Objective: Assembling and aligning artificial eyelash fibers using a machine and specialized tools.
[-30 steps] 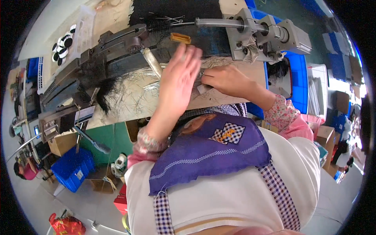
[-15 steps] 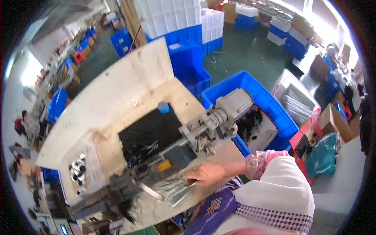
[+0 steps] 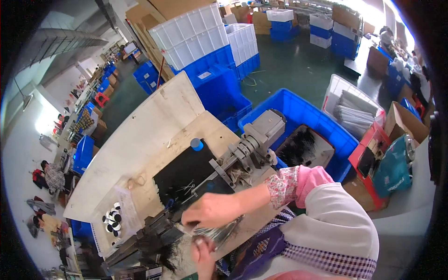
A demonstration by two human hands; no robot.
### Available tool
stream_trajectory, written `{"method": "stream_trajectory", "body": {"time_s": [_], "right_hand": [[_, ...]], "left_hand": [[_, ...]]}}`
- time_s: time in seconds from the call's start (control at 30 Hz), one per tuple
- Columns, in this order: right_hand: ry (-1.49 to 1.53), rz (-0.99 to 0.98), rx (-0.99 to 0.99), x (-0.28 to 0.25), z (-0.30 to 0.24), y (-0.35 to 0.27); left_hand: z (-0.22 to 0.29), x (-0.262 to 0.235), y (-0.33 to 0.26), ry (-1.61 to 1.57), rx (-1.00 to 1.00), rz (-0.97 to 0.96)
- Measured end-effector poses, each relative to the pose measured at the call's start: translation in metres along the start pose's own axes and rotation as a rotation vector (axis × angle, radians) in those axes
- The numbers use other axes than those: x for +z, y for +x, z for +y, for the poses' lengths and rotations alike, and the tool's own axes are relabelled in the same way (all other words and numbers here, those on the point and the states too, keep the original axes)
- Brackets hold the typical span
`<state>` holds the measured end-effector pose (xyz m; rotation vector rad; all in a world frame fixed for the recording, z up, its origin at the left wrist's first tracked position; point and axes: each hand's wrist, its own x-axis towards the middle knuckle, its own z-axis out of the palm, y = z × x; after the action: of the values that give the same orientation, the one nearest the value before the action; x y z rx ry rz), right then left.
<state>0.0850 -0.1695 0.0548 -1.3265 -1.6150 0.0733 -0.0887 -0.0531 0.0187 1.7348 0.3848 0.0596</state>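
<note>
My right hand (image 3: 212,211) reaches over the near side of the bench-top machine (image 3: 249,147), palm down. Its fingers are curled downward; what they hold, if anything, is hidden beneath them. Just below it, my left hand (image 3: 203,252) comes up from the lower edge with its fingers closed together. Whatever is in them is too small to make out. Beside both hands lies a loose bundle of thin silvery rods (image 3: 224,233) on the wooden bench top (image 3: 254,207). The machine's dark bed (image 3: 161,231) runs on to the lower left.
A clear tray (image 3: 130,210) holds black-and-white round parts (image 3: 112,218). On a black mat (image 3: 179,172) stands a blue-topped container (image 3: 196,144). A blue crate (image 3: 338,133) with a tray of black bristles (image 3: 301,144) adjoins the bench at right. A white board (image 3: 135,135) edges its far side.
My right hand has moved left from the rods' right end to above the machine's near side. My left hand has come into view below it. The view has shifted slightly.
</note>
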Motion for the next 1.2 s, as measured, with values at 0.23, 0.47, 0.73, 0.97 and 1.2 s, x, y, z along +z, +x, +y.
{"method": "stream_trajectory", "body": {"time_s": [0.23,0.47,0.73,0.97,1.2], "right_hand": [[-0.606,-0.081,0.025,-0.009,0.072,-0.003],[-0.813,-0.268,0.039,0.015,0.074,0.009],[-0.615,-0.241,-0.002,0.008,0.05,0.011],[-0.787,-0.398,0.287,-0.004,0.118,0.062],[-0.425,-0.546,0.339,-0.032,0.076,0.032]], "left_hand": [[-0.048,-0.001,0.003,-0.455,-0.013,0.347],[0.027,0.019,0.01,-0.715,-0.024,0.398],[-0.019,-0.093,-0.015,-1.611,0.382,0.088],[-0.001,-0.04,0.02,0.116,0.041,0.001],[0.01,-0.014,0.136,0.509,0.122,-0.115]]}}
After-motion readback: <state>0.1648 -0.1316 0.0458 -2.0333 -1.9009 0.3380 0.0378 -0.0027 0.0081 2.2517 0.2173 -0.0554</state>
